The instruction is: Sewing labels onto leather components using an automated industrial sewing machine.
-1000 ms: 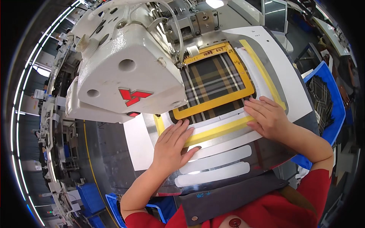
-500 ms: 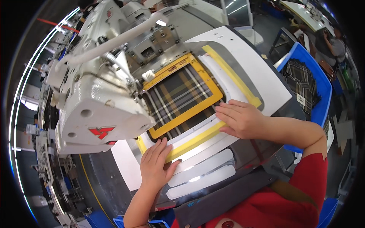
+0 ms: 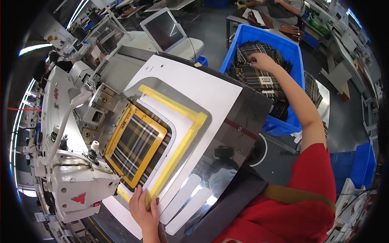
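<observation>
My left hand [image 3: 144, 210] lies with fingers outstretched on the near corner of a clear plastic template [image 3: 204, 117] edged with yellow tape. A yellow frame [image 3: 145, 174] sits on the template, pressing on dark plaid cloth [image 3: 135, 141] with white and tan stripes. The white sewing machine head [image 3: 81, 186] stands just left of the frame. Off to the right, my right hand [image 3: 263, 62] reaches over a pile of plaid cloth pieces [image 3: 259, 83] in a blue bin [image 3: 298, 65]. Its fingers are bent and look apart; whether they touch the cloth is hard to tell.
White paper [image 3: 210, 91] lies beneath the template on the machine table. Beyond it stands a screen [image 3: 164, 30]. Two pale strips [image 3: 182, 198] lie on the shiny near surface. Past the bin, another person [image 3: 283, 12] sits by a table holding brown pieces [image 3: 259, 18].
My right hand has left the template's near edge and moved right, over the bin. My left hand stays at the template's corner. The view has swung to the right.
</observation>
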{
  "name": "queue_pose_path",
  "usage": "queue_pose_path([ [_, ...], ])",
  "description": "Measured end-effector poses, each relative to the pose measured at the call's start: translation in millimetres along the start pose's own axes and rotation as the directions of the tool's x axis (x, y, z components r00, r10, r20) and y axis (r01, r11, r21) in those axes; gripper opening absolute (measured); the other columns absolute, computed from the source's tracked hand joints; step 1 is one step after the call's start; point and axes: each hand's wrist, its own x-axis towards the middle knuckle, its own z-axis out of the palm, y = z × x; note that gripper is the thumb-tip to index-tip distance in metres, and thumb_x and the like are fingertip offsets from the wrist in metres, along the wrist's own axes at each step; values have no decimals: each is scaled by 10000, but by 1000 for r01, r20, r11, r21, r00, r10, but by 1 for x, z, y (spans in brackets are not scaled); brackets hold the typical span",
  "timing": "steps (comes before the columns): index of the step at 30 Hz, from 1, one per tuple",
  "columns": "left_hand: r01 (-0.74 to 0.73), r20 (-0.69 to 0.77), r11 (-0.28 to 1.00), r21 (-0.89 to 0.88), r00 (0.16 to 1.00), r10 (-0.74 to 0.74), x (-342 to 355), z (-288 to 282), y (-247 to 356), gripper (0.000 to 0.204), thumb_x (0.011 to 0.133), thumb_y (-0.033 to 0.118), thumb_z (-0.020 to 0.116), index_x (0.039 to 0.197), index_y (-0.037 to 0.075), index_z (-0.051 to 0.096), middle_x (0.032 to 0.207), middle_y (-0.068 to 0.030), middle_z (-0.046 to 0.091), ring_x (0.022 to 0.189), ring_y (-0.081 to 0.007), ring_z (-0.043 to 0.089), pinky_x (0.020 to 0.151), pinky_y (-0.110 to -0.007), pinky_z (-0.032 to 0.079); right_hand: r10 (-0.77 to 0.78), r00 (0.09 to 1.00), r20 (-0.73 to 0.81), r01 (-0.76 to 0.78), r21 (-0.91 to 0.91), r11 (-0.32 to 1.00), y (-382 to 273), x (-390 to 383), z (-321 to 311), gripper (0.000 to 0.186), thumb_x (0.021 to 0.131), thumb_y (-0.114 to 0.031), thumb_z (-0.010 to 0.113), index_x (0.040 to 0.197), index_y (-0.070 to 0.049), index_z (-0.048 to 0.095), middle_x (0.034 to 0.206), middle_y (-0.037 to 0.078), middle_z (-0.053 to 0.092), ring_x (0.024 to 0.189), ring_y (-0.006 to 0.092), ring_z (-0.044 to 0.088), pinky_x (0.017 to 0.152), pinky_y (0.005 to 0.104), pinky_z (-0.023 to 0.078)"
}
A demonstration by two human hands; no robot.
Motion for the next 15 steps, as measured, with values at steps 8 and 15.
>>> queue_pose_path([
  [8, 33, -12, 999, 0, 999, -33, -4, -1, 0, 345, 802, 130, 644, 1136, 47, 619, 1295, -154, 590, 1208, -351, 542, 1020, -449, 391, 104, 984, 145, -103, -18, 995, 60, 1, 33, 402, 717, -246, 782, 1065, -64, 696, 1009, 156, 687, 945, 317, 658, 817, 407, 522],
  [15, 24, -29, 1000, -10, 999, -25, -1, 0, 0, 348, 802, 139, 657, 1138, 54, 622, 1297, -149, 587, 1202, -348, 544, 1006, -445, 400, -97, 958, -269, 54, -166, 985, 41, -17, 37, 189, 890, -213, 595, 993, -93, 698, 948, 127, 683, 896, 338, 647, 773, 437, 513],
])
